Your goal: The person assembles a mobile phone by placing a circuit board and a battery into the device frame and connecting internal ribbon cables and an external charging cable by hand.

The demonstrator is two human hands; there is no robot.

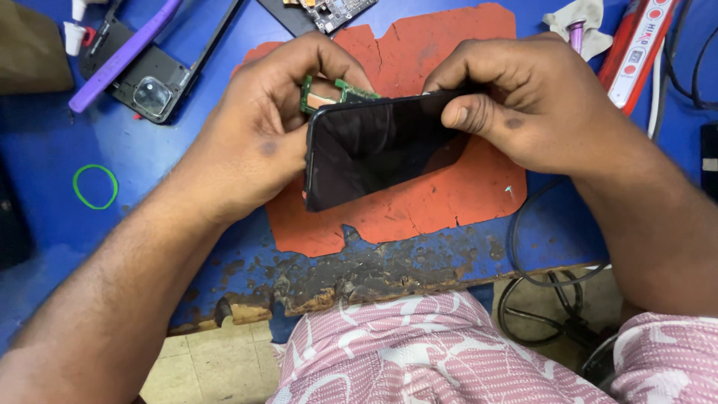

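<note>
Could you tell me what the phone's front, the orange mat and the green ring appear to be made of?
Phone: front looks like glossy black glass, since it mirrors light. Mat: probably matte silicone or rubber, with cracked, torn edges. Ring: likely a thin rubber band, slightly uneven in shape.

- The phone screen point(378, 146) I hold is glossy black.
- The circuit board point(329, 93) behind it is green.
- The mat point(449, 202) beneath is orange-red, cracked at its edges.
- The workbench point(52, 150) is blue, its front edge burnt black and brown.
- A bright green rubber band point(95, 186) lies on it.
- A purple strip point(123, 56) crosses a black phone frame point(157, 86).
- My shorts point(419, 352) are pink with white swirls.
</note>
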